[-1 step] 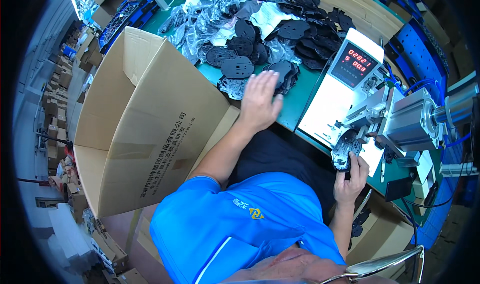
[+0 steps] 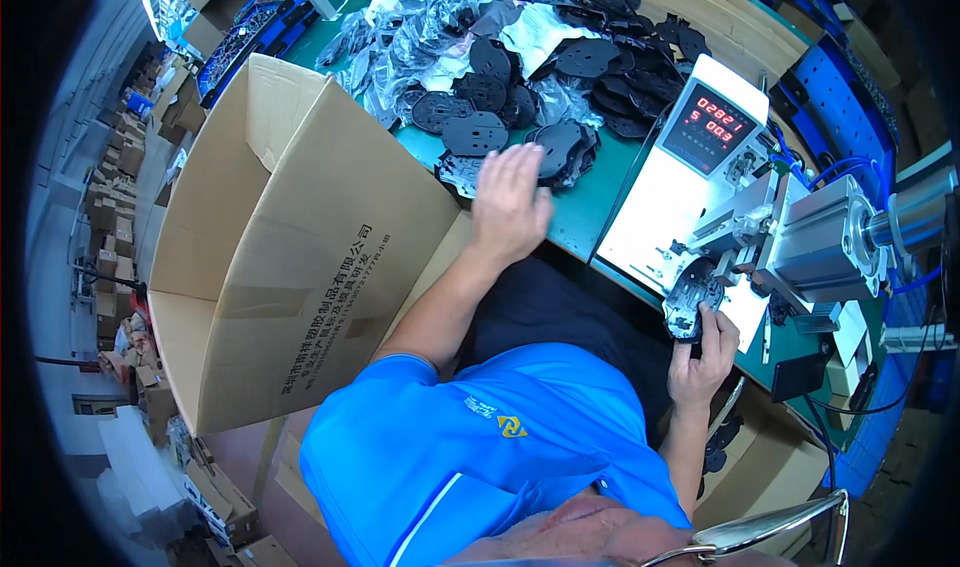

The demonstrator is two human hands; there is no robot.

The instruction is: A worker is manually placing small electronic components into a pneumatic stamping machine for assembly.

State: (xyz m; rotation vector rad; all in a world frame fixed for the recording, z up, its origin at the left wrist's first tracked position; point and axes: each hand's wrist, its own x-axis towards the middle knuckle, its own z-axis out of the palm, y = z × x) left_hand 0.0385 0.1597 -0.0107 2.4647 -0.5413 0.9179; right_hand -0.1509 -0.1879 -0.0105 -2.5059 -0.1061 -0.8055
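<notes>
My left hand [image 2: 510, 212] is over the near edge of the green workbench [image 2: 590, 212], fingers stretched out and nothing visible in them. Just beyond its fingertips lie a stack of oval black plastic plates [image 2: 567, 152] and a single flat plate [image 2: 475, 135]. My right hand [image 2: 702, 362] grips the near end of a black molded plastic shell [image 2: 692, 297] between thumb and fingers. That shell sits at the lit base of a white bench machine [image 2: 650, 212], below its metal head. The underside of the shell is hidden.
A large open cardboard box [image 2: 300, 257] stands at my left, against the bench. Plastic bags [image 2: 450, 12] and a heap of black plates [image 2: 625, 87] cover the far bench. At right are a metal cylinder [image 2: 825, 232], blue hoses and another box [image 2: 770, 467] holding black parts.
My left hand has drawn back slightly toward me and to the left, away from the stack of plates. The right hand and the shell have stayed in place.
</notes>
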